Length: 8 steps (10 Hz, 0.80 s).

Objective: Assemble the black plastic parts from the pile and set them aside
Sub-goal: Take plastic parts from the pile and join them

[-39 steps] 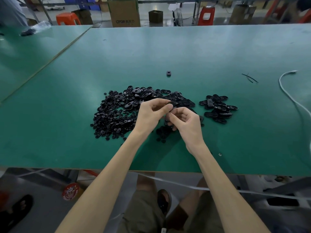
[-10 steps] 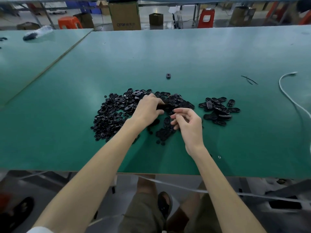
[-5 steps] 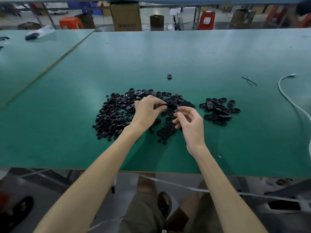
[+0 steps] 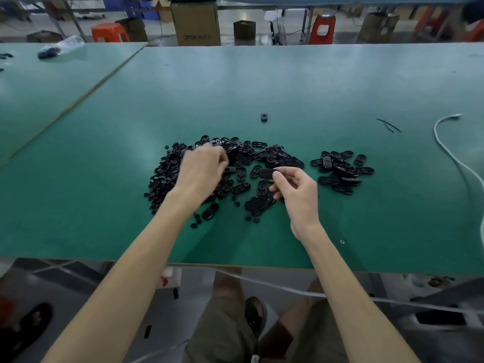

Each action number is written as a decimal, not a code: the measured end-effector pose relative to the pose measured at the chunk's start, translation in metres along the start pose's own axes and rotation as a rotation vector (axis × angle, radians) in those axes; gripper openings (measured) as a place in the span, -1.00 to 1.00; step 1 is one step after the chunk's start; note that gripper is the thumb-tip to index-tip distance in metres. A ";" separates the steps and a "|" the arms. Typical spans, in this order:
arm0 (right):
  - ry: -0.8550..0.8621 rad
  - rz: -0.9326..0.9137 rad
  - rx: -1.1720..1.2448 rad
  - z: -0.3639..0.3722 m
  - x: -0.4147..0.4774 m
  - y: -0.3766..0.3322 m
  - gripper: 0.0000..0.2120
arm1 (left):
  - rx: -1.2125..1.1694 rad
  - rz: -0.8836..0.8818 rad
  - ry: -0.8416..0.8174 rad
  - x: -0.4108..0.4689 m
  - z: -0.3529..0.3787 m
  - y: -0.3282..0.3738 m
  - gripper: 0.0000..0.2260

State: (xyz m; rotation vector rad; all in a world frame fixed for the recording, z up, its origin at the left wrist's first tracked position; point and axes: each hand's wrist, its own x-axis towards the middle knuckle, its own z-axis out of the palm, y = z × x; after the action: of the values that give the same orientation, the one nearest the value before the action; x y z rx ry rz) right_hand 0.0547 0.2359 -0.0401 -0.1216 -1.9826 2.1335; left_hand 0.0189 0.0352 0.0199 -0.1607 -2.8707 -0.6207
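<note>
Over the middle of the pile (image 4: 269,155), my hands have come apart. Half a second ago they worked close together, fingertips meeting on one piece. Now my left hand (image 4: 201,172) has swung toward the pile's far-left side. It is blurred with motion, fingers curled down among the loose pieces; I cannot tell whether it has anything pinched. My right hand (image 4: 298,191) stays near where it was, raised a little above the green table (image 4: 262,82). Its thumb and forefinger are closed on an oval part (image 4: 266,173); the other fingers are loosely bent and free. The part sticks out left of the fingertips, flat and dark. I cannot make out whether an insert is seated in it.

Reading: the joining contact is over. Either this oval is finished and due for the set-aside group (image 4: 342,169), which lies to the right, well apart from the pile, or the left is fetching a small piece to fit into it. The left's reach into the small round pieces suggests the second. Pile large, group small: early in the job.
</note>
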 end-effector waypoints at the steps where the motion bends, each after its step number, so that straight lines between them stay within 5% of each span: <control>1: -0.007 0.004 -0.012 0.000 0.001 0.000 -0.94 | 0.159 -0.128 -0.061 0.005 -0.017 -0.025 -0.89; 2: -0.011 0.005 -0.025 0.000 0.001 0.000 -0.93 | 0.119 -0.181 -0.193 0.004 -0.020 -0.038 -0.86; 7: -0.014 0.013 -0.034 0.001 0.000 -0.001 -0.93 | -0.198 -0.137 0.057 -0.001 -0.014 -0.037 -0.92; 8: -0.011 0.016 -0.026 0.000 0.000 -0.002 -0.93 | -0.288 -0.091 0.005 0.000 -0.009 -0.023 -0.89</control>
State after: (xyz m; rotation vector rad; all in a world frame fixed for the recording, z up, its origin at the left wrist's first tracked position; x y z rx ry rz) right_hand 0.0549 0.2356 -0.0384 -0.1302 -2.0229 2.1233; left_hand 0.0169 0.0107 0.0193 -0.0704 -2.7812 -1.0489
